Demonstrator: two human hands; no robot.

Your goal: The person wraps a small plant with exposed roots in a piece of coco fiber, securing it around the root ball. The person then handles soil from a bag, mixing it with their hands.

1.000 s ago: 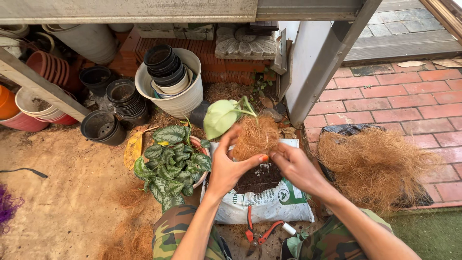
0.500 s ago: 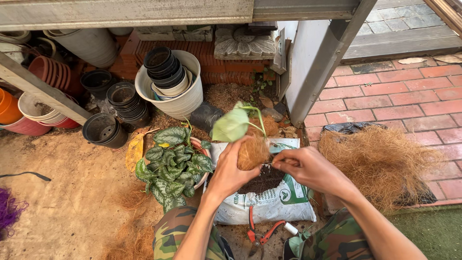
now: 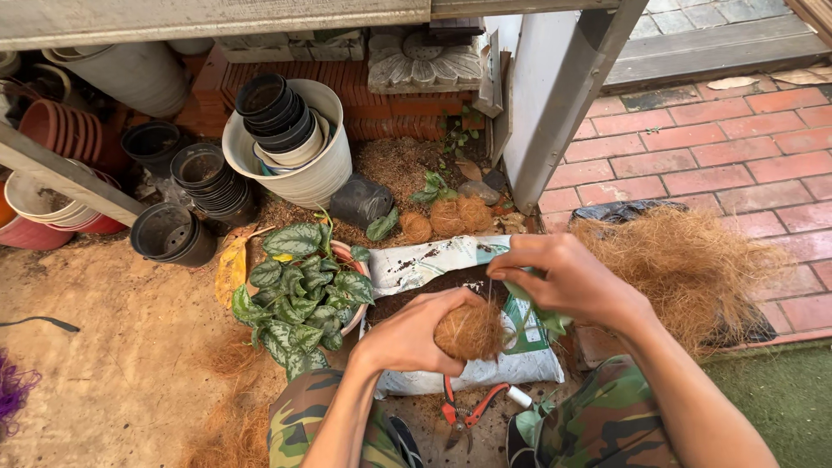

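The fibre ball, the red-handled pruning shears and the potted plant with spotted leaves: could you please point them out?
fibre ball (image 3: 471, 332), head view, its rounded brown front.
red-handled pruning shears (image 3: 465, 413), head view, near the pivot.
potted plant with spotted leaves (image 3: 302, 299), head view, central leaves.

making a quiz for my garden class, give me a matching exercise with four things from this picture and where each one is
Things:
1. fibre ball
2. red-handled pruners
3. pile of loose coconut fibre
4. potted plant with spotted green leaves

Places:
A. on the ground below the soil bag, between the person's knees
B. on a dark sheet at the edge of the brick paving, on the right
C. in the left hand, over the soil bag
D. left of the soil bag, beside a yellow leaf

Pairs: 1-C, 2-A, 3-B, 4-D
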